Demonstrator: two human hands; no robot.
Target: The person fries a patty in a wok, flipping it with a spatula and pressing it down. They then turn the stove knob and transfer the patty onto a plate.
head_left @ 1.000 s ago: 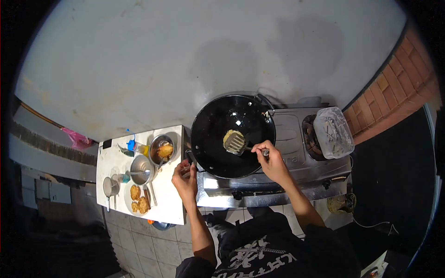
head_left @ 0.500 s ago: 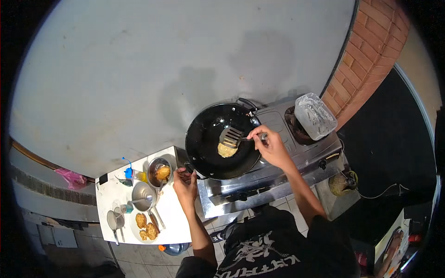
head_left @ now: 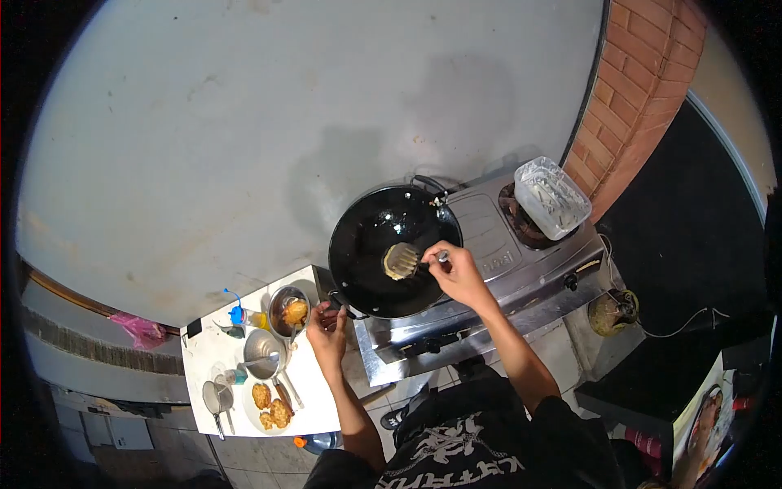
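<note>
A black wok [head_left: 366,220] sits on the left side of the stove, its inside shiny with oil. In it lies a flat, pale yellow patty [head_left: 389,264], mostly covered by the slotted head of a metal spatula [head_left: 402,261]. My right hand [head_left: 457,273] is closed around the spatula's handle, above the wok's right side. At the lower left rim, my left hand [head_left: 327,334] has its fingers curled on the wok's side handle [head_left: 336,301].
Left of the stove, a white table [head_left: 314,411] bears a metal bowl [head_left: 287,303] with browned food, a pot [head_left: 264,352], a strainer [head_left: 217,397] and a plate of fried pieces [head_left: 261,397]. A clear plastic container [head_left: 552,200] rests over the right burner [head_left: 521,224].
The spatula head has moved down over the patty, covering most of it. My right hand has shifted slightly left and down. My left hand stays at the wok's handle.
</note>
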